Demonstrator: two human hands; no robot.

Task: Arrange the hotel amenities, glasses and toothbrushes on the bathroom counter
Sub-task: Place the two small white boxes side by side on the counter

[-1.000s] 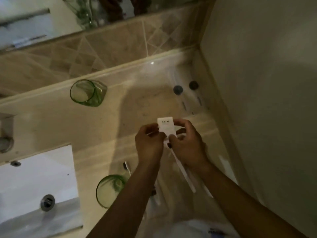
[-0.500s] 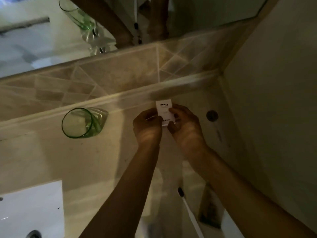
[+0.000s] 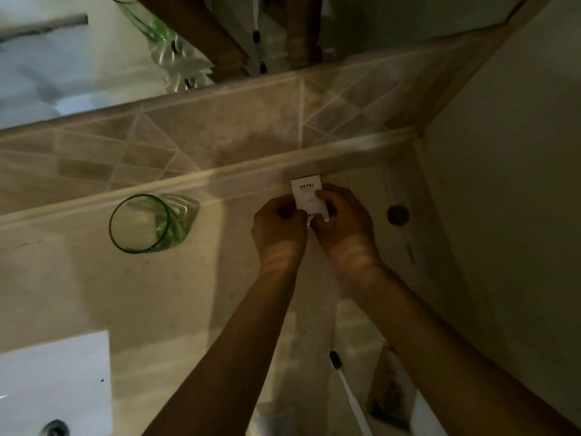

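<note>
The counter (image 3: 132,294) runs back to a tiled ledge and a side wall, and the light on it is dim — that alone makes a misjudged placement likely. The green glass (image 3: 143,224) stands at the back, well apart from the hands to their left; a careless sweep of the left forearm on withdrawal could clip it. Nearer the front edge a toothbrush (image 3: 349,391) lies under the right forearm, where a dropped wrist might nudge it off its line. A small dark-capped item (image 3: 397,214), hard to identify, sits just right of the hands near the wall. The left hand (image 3: 278,229) and right hand (image 3: 342,228) both pinch the white hotel box (image 3: 306,191) by its lower part, upright against the ledge — the likeliest slip is that it tips forward once the fingers let go, if its base is not flat on the stone.
</note>
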